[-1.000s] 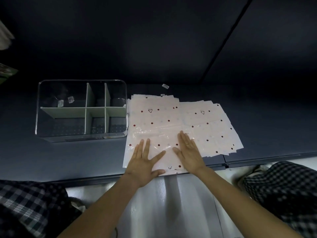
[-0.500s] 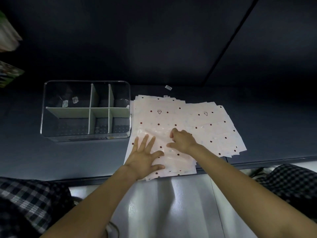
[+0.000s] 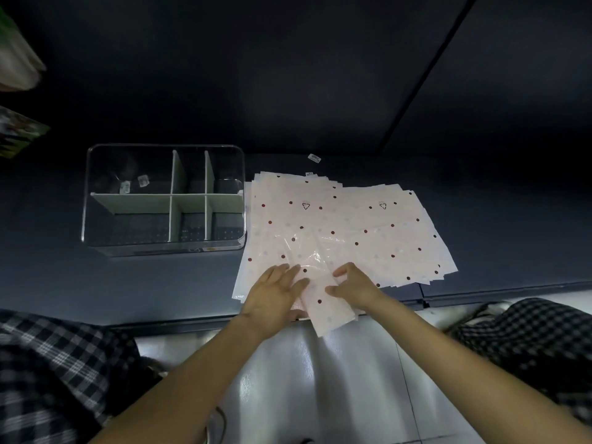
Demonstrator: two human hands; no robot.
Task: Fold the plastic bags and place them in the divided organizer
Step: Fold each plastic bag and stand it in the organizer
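A stack of pale pink plastic bags (image 3: 384, 238) with red and grey dots lies spread on the dark table, just right of the clear divided organizer (image 3: 163, 248). The top bag (image 3: 323, 302) is creased into a narrow, slanted strip whose near end hangs over the table's front edge. My left hand (image 3: 275, 293) rests on the strip's left side with its fingers straight. My right hand (image 3: 352, 285) has its fingers curled and pinches the strip's right edge. The organizer's white dividers form several compartments, and two small labels lie in its large back-left one.
The dark table (image 3: 160, 283) ends in a front edge just under my wrists, with a pale floor (image 3: 320, 379) below. Plaid-clothed legs sit at the lower left (image 3: 57, 373) and lower right (image 3: 528, 341). A small white label (image 3: 314, 158) lies behind the stack.
My right hand went from lying flat to curled, took hold of the top bag and drew it toward the near edge. The bag now lies as a narrow slanted strip. My left hand stayed on it.
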